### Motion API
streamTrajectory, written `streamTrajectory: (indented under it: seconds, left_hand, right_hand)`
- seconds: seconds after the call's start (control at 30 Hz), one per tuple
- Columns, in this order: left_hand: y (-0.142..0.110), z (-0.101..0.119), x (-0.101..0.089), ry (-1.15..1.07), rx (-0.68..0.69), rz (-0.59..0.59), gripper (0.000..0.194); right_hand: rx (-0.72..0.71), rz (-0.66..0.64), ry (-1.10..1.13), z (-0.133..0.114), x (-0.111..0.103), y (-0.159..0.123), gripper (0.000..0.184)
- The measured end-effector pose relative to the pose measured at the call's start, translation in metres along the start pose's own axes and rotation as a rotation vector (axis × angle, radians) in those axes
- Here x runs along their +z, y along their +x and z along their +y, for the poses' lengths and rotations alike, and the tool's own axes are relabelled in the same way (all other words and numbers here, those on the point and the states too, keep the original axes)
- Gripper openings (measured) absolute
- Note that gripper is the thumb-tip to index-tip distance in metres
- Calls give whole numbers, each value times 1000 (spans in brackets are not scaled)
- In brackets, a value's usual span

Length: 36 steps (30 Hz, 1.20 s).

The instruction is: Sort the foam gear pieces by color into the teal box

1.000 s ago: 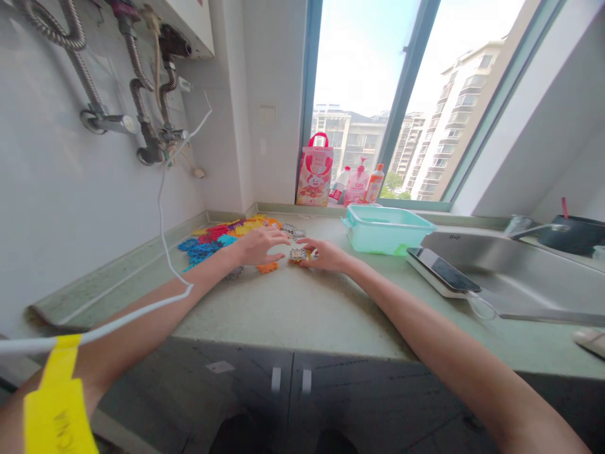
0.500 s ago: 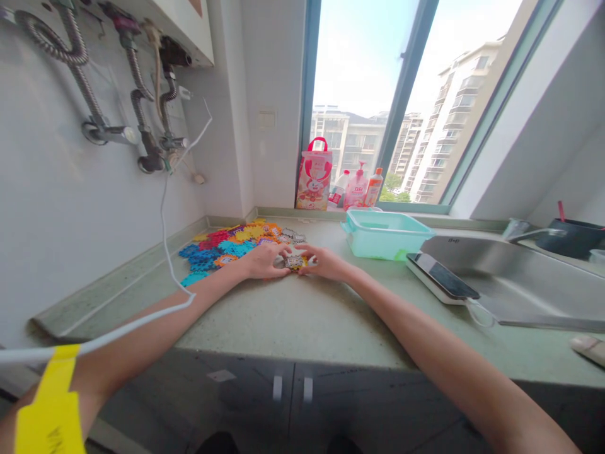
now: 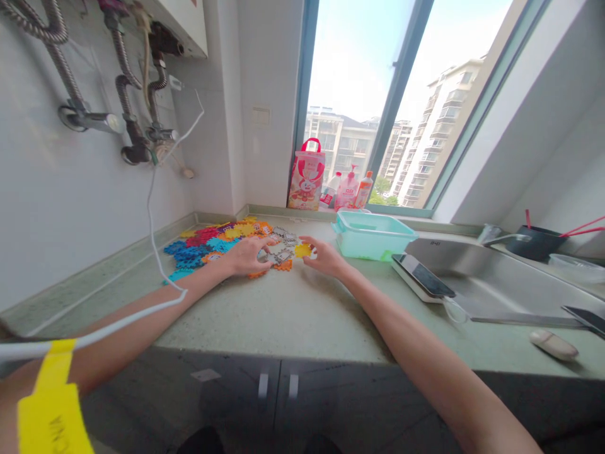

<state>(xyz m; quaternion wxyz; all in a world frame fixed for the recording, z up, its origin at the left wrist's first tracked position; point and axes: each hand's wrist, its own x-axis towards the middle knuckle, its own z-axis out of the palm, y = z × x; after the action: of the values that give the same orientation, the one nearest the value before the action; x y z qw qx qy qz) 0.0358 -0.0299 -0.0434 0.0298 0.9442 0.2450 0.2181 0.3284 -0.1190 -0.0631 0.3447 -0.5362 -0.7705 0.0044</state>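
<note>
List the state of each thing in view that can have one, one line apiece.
Left hand, partly curled beside gray pieces; contact unclear
Right hand, thumb and fingers around yellow piece
Colorful pieces, loosely heaped on counter
Turquoise tub, upright, open-topped
Phone, face up beside sink
Pink pump bottle, upright
Cabinet doors, shut

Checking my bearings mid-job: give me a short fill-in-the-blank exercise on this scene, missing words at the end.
1. The piece at the right hand's fingertips is coloured ____.
2. Of the two hands, the one nearer the tub is the ____ one.
3. The phone lies beside the steel ____.

Missing words: yellow; right; sink.
</note>
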Motion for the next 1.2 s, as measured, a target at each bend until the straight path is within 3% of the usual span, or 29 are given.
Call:
streamTrajectory:
  seconds: [0.17, 0.27, 0.43, 0.6, 0.8, 0.9, 1.03, 1.2]
  left_hand:
    - [0, 7, 1, -39, -7, -26, 68]
    - [1, 14, 0, -46, -10, -40, 68]
    - [2, 19, -2, 42, 20, -54, 56]
    - [1, 16, -3, 103, 51, -57, 45]
    - [1, 18, 5, -70, 135, 54, 39]
    - [3, 18, 10, -131, 166, 139, 33]
    - [4, 17, 15, -111, 169, 167, 36]
    - [6, 23, 14, 32, 245, 199, 17]
  right_hand:
    - [310, 149, -180, -5, -4, 0, 40]
    - [442, 201, -150, -9, 2, 11, 43]
    - [240, 50, 279, -4, 20, 31, 48]
    - [166, 17, 285, 3, 24, 15, 46]
    - [4, -172, 299, -23, 28, 9, 49]
    - [10, -159, 345, -27, 31, 11, 54]
    - [59, -145, 453, -11, 28, 13, 47]
    - [101, -30, 208, 9, 22, 13, 32]
